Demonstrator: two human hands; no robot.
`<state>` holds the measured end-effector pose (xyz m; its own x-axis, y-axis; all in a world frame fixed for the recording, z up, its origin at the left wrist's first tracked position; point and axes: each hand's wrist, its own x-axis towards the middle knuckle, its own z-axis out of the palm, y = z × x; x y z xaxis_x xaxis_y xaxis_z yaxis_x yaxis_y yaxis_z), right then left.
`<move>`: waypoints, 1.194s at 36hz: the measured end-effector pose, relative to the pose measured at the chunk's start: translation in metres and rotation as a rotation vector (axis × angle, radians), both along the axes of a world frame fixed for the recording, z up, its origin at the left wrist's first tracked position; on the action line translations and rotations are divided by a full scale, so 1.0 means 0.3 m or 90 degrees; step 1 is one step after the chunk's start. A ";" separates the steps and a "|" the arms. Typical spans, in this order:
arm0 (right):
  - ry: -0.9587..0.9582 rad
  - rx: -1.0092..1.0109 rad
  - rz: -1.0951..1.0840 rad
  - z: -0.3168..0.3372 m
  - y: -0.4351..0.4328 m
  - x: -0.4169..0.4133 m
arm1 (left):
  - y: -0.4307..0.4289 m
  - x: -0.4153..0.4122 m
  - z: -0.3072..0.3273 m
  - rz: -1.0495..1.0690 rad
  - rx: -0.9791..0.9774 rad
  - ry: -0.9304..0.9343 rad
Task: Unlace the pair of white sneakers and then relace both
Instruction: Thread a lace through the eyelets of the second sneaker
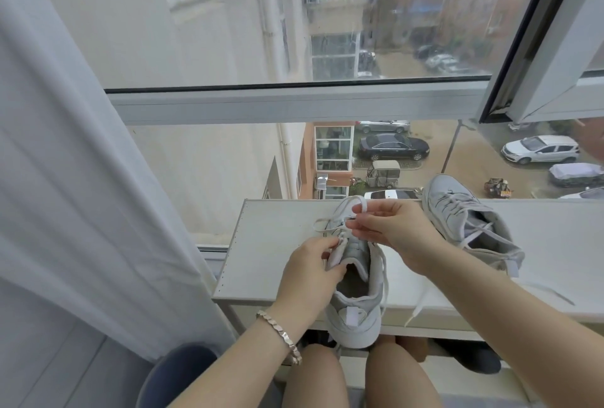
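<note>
Lacing is in hand on the near sneaker [356,296], which stands on the table [271,244] straight before you, toe toward the window [294,103] and heel jutting past the near edge. Your left hand [310,273] grips the tongue [336,254] at the top of the opening, fingers curled round it. Your right hand [392,228] pinches a loop of the lace [359,202] between thumb and fingertips and holds it raised above the forefoot.

Whether that loop is coming out of an eyelet or going in I cannot tell (the eyelets are hidden behind your fingers), so this advice fits both. Hold the tongue flat and drawn toward you, so the eyelet rows spread and the shoe neither slides nor tips off the edge. Draw the lace straight along the line of its eyelet, not sideways. It looks like a flat lace and will likely twist if you let it roll.

Work one crossing at a time and keep the two ends even. Mind the loose end [418,306] hanging over the table's edge to your right, since it could snag. The other sneaker [470,224] lies tilted at the right, apart from your hands, its lace loosely threaded.
</note>
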<state>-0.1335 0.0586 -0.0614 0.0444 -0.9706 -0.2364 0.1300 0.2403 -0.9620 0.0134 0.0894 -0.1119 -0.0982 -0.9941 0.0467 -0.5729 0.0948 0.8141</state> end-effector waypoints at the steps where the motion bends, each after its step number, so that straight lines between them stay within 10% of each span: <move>1: 0.024 -0.011 0.001 -0.006 -0.001 -0.002 | -0.004 0.002 0.002 -0.011 0.012 0.006; 13: 0.339 -0.059 -0.011 -0.075 -0.003 -0.026 | -0.008 -0.021 0.023 0.027 0.000 -0.033; 43: 0.248 -0.135 0.095 -0.070 0.033 -0.027 | 0.088 -0.049 -0.036 0.153 -0.232 0.022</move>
<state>-0.1414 0.0684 -0.0823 0.1345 -0.9891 -0.0608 -0.2718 0.0222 -0.9621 -0.0015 0.1157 -0.1228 0.1411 -0.9065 0.3980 -0.5866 0.2473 0.7712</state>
